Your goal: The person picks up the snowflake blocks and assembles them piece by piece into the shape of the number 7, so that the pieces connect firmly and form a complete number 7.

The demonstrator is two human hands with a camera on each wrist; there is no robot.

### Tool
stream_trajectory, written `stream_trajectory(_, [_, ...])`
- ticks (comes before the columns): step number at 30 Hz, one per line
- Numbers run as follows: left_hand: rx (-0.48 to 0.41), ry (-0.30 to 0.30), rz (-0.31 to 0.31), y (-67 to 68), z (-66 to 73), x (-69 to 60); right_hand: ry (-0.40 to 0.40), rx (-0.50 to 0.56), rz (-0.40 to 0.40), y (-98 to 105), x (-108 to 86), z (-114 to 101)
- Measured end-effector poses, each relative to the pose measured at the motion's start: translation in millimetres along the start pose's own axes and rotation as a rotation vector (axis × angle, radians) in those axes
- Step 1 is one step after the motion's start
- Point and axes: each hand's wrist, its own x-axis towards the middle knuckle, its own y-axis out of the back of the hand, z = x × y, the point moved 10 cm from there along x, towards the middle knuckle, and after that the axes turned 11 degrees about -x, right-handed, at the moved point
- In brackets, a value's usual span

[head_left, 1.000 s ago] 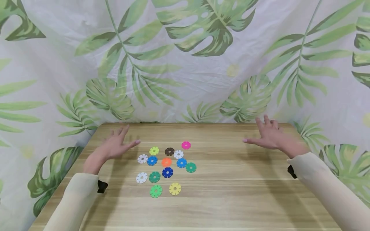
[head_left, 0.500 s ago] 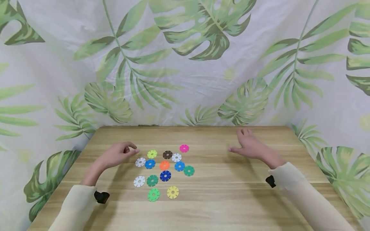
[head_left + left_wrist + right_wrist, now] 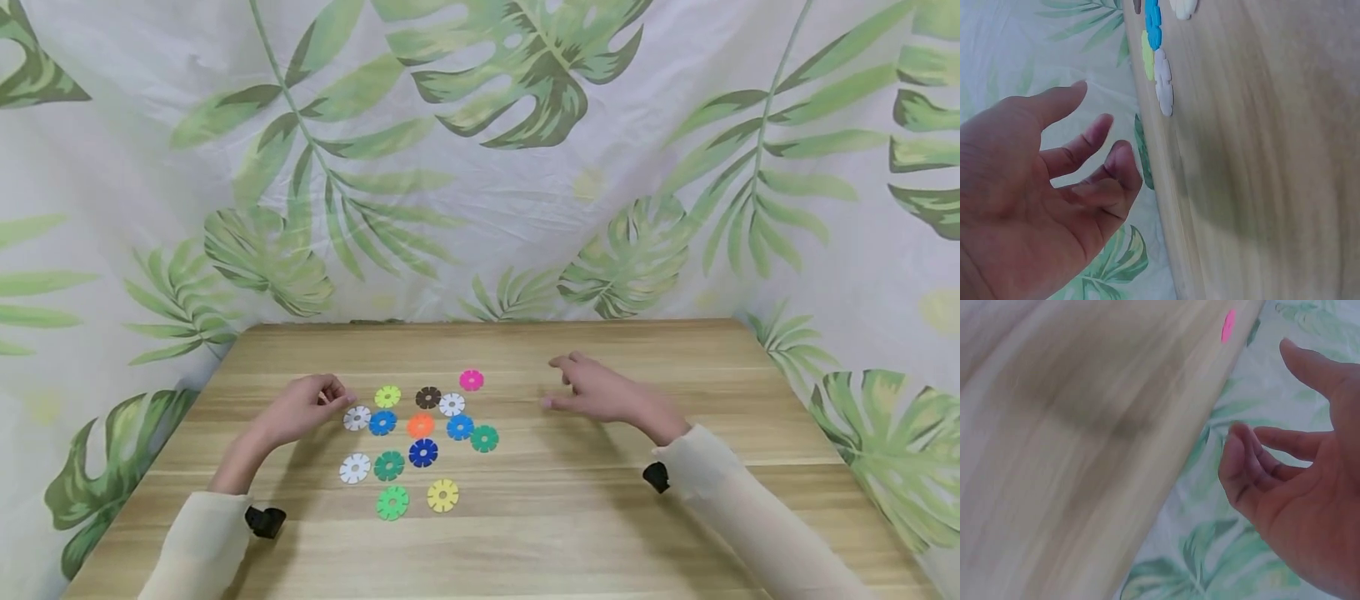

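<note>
Several flat notched discs lie on the wooden table. The left hand [image 3: 300,408] hovers just left of a pale lilac disc [image 3: 357,418], its fingers loosely bent and holding nothing; in the left wrist view a gap shows between thumb and fingers of that hand [image 3: 1054,181]. To the right of the pink disc [image 3: 472,381], the right hand [image 3: 603,392] is held above the table with thumb and fingers apart, empty. The right wrist view shows this hand [image 3: 1297,469] with loosely bent fingers and the pink disc [image 3: 1228,326] beyond.
Yellow-green [image 3: 387,397], brown [image 3: 428,397], orange [image 3: 421,426], dark blue [image 3: 423,453], bright green [image 3: 393,503] and yellow [image 3: 443,495] discs lie among others on the table's left half. A leaf-patterned cloth [image 3: 495,208] hangs behind the table [image 3: 600,533].
The right hand has moved left, nearer the discs. The left hand's fingers have gone from spread to loosely bent. The discs keep their arrangement, while the head view has shifted slightly.
</note>
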Motion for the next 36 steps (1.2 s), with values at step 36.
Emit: stream_trajectory(36, [-0.017, 0.012, -0.079, -29.0, 1.9, -5.7, 0.049, 0.062, -0.068, -73.4, 50.1, -86.9])
